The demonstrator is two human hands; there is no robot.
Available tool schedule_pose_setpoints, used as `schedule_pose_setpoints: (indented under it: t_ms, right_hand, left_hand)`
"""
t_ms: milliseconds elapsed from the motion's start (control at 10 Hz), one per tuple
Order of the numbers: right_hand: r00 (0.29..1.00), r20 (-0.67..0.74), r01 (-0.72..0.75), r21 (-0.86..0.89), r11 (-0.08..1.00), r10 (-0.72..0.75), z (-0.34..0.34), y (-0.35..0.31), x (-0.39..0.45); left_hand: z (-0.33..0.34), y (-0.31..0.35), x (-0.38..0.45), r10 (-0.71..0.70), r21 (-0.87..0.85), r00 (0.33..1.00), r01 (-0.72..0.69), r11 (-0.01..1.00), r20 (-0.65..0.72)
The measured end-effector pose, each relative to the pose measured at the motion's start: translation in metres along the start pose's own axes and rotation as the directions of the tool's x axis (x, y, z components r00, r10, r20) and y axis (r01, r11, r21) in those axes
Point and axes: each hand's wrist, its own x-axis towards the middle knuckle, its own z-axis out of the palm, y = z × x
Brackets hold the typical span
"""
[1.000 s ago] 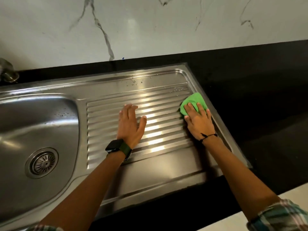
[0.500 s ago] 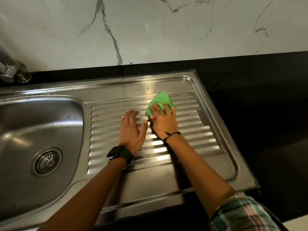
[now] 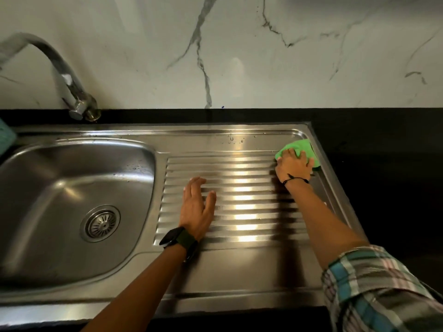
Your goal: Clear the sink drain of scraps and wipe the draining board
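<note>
Stainless-steel sink unit set in a black countertop (image 3: 374, 130) below a white marble-veined splashback (image 3: 239, 51). The right hand (image 3: 294, 167) lies palm down at the far right corner of the ribbed draining board (image 3: 239, 207), its fingers spread and slightly bent, pressing a green cloth (image 3: 302, 146) flat against the steel just inside the raised rim; the cloth shows beyond and to the right of the fingertips. A thin black cord band (image 3: 295, 179) circles that wrist, and a plaid sleeve (image 3: 381, 291) covers the near forearm. The left hand (image 3: 197, 207) rests flat on the left part of the ribs, fingers straight and together, thumb held apart, holding nothing; a black smartwatch on a dark green strap (image 3: 178, 239) sits on its wrist. A few water droplets (image 3: 232, 140) lie on the smooth strip far of the ribs. To the left, the sink basin (image 3: 48, 188) holds the round drain strainer (image 3: 100, 223) near its middle; whether scraps lie in it cannot be told. A curved chrome tap (image 3: 69, 87) rises from the far left. A teal object (image 3: 6, 137) is cut off at the left edge.
</note>
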Motion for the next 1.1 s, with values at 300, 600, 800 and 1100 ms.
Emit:
schedule_pose_setpoints:
  t_ms: [300, 600, 800, 1100]
  right_hand:
    - [0.924, 0.065, 0.362, 0.162, 0.918, -0.376, 0.020, -0.084, -0.032]
    - [0.887, 0.082, 0.226, 0.782, 0.581, -0.455, 0.022, -0.170, -0.093]
    - [0.874, 0.213, -0.112, 0.963, 0.247, -0.436, 0.016, -0.251, -0.150]
    - [0.760, 0.049, 0.143, 0.960, 0.240, -0.648, 0.001, -0.414, -0.229]
  left_hand:
    - [0.007, 0.009, -0.001, -0.039, -0.070, 0.997, 0.035, 0.997, -0.059]
    - [-0.078, -0.014, -0.007, -0.134, -0.012, 0.943, 0.137, 0.991, -0.306]
    - [-0.146, -0.040, -0.026, -0.219, -0.150, 0.919, 0.178, 0.972, -0.328]
    - [-0.327, -0.118, -0.014, -0.194, -0.109, 0.832, 0.161, 0.981, -0.519]
